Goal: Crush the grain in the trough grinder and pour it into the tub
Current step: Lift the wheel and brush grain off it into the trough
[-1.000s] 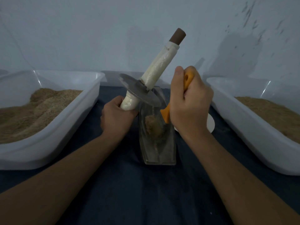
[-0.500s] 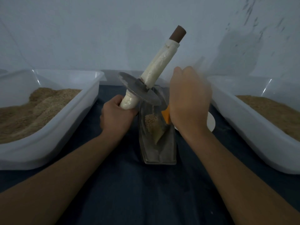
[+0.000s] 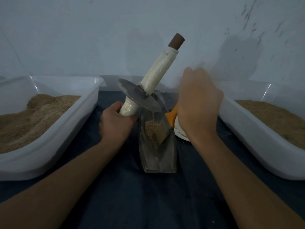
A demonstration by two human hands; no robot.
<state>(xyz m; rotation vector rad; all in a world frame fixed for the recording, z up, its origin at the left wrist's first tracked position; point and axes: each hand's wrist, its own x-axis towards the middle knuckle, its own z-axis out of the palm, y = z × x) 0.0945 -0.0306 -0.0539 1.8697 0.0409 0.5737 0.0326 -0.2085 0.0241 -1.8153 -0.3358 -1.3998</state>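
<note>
Over the trough grinder (image 3: 157, 146) my left hand (image 3: 115, 126) grips the wheel's handle (image 3: 130, 108) — at 3 o'clock, my right hand (image 3: 198, 106) clutches an orange scraper (image 3: 172, 117).

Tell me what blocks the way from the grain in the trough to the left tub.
The left hand and the roller handle it grips stand between the grain in the trough and the left tub; lifted above them, nothing visible blocks.
</note>
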